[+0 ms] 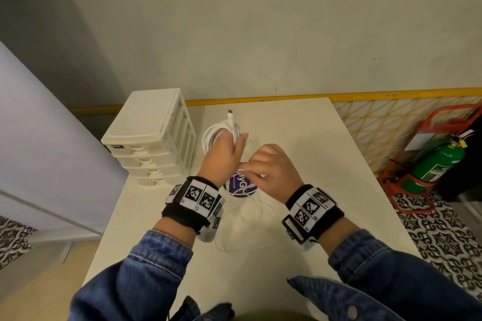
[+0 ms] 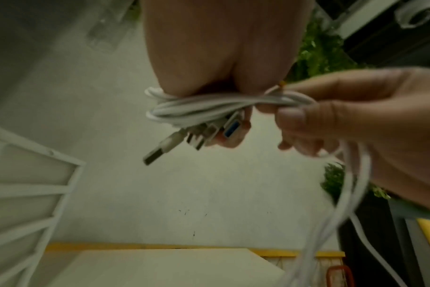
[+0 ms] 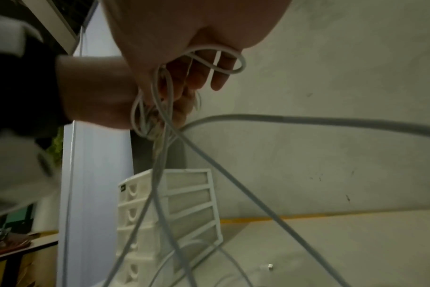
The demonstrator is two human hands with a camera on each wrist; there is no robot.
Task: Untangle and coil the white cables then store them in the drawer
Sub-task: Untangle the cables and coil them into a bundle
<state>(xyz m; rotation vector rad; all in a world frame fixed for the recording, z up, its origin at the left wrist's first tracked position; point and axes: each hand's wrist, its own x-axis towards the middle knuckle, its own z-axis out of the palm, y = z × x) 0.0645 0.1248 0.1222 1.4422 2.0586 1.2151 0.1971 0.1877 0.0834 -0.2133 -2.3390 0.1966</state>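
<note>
A bundle of white cables [image 1: 220,133] is held above the table [image 1: 300,138] in the left hand [image 1: 224,156], with the fingers curled round the looped strands. In the left wrist view the coil [image 2: 209,106] is seen as several smooth, round-section strands wrapped together, with a few plug ends sticking out below it: a metal USB-A plug [image 2: 157,153], a smaller flat plug, and one with a blue insert [image 2: 232,129]. One plug tip [image 1: 230,114] is seen poking up past the coil in the head view.

The right hand [image 1: 271,172] is placed just beside the left, fingers curled, and thin white strands are pinched in it. In the right wrist view a small loop [image 3: 221,62] is draped over the fingers [image 3: 218,77], and long loose strands [image 3: 160,174] are seen hanging down toward the table. More slack cable [image 1: 234,229] is laid in a loose curve on the tabletop below the wrists.

A white plastic drawer unit [image 1: 151,138], boxy with four stacked drawers and scooped pulls, is stood at the table's left rear; all drawers appear closed. A round purple-and-white printed disc [image 1: 238,187] is lying flat between the wrists. The table is matte, cream, smooth. A green fire extinguisher [image 1: 433,164] in a red stand is seen on the patterned floor at right. Denim sleeves [image 1: 146,268] and tagged black wristbands [image 1: 193,198] are worn.
</note>
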